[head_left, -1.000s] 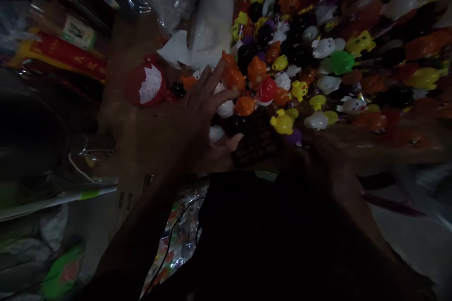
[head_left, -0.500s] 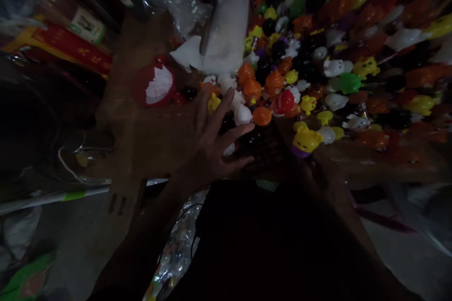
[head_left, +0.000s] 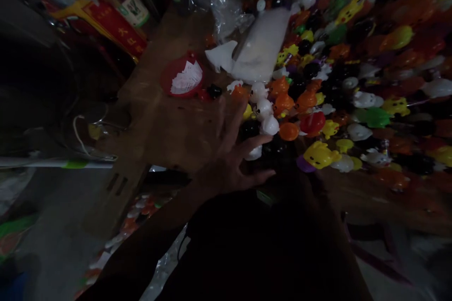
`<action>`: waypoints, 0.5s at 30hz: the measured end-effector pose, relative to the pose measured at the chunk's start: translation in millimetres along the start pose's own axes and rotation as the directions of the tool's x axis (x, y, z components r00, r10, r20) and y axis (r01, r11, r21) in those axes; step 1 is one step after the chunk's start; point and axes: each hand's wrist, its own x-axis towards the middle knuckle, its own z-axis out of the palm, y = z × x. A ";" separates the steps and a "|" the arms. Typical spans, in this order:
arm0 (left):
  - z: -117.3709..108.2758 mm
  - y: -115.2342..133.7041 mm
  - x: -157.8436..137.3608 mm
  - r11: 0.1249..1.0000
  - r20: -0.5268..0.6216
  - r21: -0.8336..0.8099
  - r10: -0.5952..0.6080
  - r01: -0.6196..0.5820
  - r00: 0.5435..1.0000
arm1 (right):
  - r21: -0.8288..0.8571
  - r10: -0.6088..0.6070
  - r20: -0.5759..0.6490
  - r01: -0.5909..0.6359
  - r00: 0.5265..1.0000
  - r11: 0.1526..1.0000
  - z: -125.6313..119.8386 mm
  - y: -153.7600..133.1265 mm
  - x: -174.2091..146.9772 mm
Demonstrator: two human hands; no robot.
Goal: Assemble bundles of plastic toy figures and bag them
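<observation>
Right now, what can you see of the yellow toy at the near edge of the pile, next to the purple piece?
The yellow toy is glossy and looks like plastic: rounded, with small stubby projections and dark marks. It sits at the pile's near edge, with the purple piece at its lower left and a whitish toy to its right. Too dark below to tell what touches it there.

The view is very dim, with black shadow swallowing the lower centre. Faint glints mark the clear plastic (head_left: 229,11) at upper centre; toy figures (head_left: 439,88) toward the right edge look stretched and blurred.
</observation>
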 end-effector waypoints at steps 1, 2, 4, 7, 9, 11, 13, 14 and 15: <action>1.8 1.9 2.0 1.000 0.018 0.001 -0.003 0.003 1.000 | 0.001 -0.026 0.021 0.026 0.999 1.000 -1.1 -0.4 2.5; 3.2 3.1 3.9 1.000 0.021 -0.008 0.003 -0.003 1.000 | -0.006 -0.062 0.032 0.062 0.998 0.998 -4.8 -2.9 5.1; 4.9 4.1 6.0 0.998 0.006 -0.050 0.037 -0.036 0.999 | -0.062 -0.177 0.031 0.179 0.984 0.982 -19.6 -13.6 10.0; 6.0 4.9 3.6 0.995 -0.023 -0.093 0.036 -0.038 0.999 | -0.217 -0.399 0.048 0.399 0.916 0.891 -53.9 -38.3 17.2; 7.3 7.2 -1.4 0.996 -0.041 -0.089 0.003 -0.006 0.999 | -0.328 -0.501 0.074 0.496 0.862 0.804 -75.1 -55.4 22.7; 10.8 11.9 -8.0 0.996 -0.064 -0.080 -0.033 0.028 0.997 | -0.405 -0.565 0.157 0.575 0.810 0.711 -88.1 -71.7 29.5; 17.0 18.9 -15.2 0.996 -0.125 -0.066 -0.068 0.060 0.990 | -0.423 -0.582 0.255 0.630 0.772 0.651 -91.4 -87.7 37.9; 21.1 23.0 -18.7 0.995 -0.170 -0.059 -0.090 0.081 0.981 | -0.414 -0.587 0.298 0.656 0.753 0.631 -90.1 -95.6 42.6; 25.4 27.0 -21.9 0.993 -0.214 -0.051 -0.115 0.106 0.970 | -0.408 -0.595 0.332 0.680 0.732 0.609 -87.7 -103.3 47.7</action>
